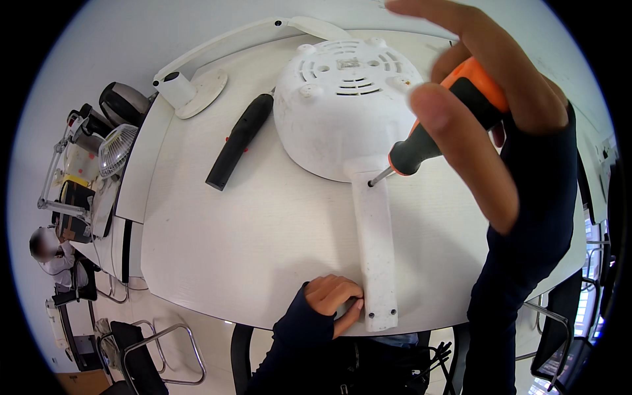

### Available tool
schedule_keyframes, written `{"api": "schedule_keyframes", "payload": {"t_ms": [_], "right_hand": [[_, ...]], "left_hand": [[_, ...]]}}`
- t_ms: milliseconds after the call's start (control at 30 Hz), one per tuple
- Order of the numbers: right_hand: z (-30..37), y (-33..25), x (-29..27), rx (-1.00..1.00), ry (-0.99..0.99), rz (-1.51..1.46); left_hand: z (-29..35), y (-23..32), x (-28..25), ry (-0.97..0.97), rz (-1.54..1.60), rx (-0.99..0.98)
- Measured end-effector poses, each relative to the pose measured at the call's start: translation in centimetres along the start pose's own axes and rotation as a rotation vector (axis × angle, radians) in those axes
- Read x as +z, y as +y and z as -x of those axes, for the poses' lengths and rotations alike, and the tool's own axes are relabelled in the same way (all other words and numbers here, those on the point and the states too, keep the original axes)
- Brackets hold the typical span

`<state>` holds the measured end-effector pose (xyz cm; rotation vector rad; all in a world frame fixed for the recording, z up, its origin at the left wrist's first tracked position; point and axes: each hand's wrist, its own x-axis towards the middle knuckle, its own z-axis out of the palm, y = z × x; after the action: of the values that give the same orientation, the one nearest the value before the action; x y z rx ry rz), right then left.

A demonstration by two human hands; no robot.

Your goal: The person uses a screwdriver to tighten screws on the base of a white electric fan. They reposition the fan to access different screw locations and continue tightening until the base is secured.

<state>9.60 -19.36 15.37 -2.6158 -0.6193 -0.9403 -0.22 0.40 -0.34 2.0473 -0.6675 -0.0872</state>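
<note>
Right hand (532,99) grips orange-and-dark screwdriver (421,149), tip at hole in white handle (376,250). Upturned white bowl (342,125) toward table's (263,257) far edge; handle end at near edge. Left hand (334,295) curled beside it, can't tell whether gripping.

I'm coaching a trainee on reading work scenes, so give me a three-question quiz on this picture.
1. Which hand holds the orange-and-dark screwdriver?
2. True or false: the black tool lies to the left of the white bowl-shaped body.
3. Where is the left hand? (A) on the black tool; (B) beside the near end of the white handle; (C) on the screwdriver.

Key: 1. the right hand; 2. true; 3. B.
</note>
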Motion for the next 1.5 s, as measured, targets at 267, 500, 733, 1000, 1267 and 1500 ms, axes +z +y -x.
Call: {"api": "schedule_keyframes", "payload": {"t_ms": [267,500,733,1000,1267,1500], "right_hand": [[-0.4,-1.3,-1.3,0.034,0.006,0.068],[-1.4,-5.0,0.0,0.167,0.062,0.149],[-0.7,-1.4,-1.4,0.024,-0.029,-0.072],[-0.6,-0.6,-2.3,0.140,-0.225,-0.038],[0.0,0.4,-1.6,0.021,-0.172,-0.154],[-0.2,0.5,-0.7,-0.096,-0.051,-0.044]], "left_hand": [[-0.4,0.4,0.2,-0.021,0.011,0.039],[0.2,-0.1,-0.2,0.010,-0.028,0.011],[-0.2,0.0,0.0,0.006,0.001,0.051],[-0.1,-0.2,0.0,0.005,0.006,0.044],[-0.1,0.1,-0.1,0.002,0.006,0.024],[-0.3,0.2,-0.1,0.010,0.005,0.034]]}}
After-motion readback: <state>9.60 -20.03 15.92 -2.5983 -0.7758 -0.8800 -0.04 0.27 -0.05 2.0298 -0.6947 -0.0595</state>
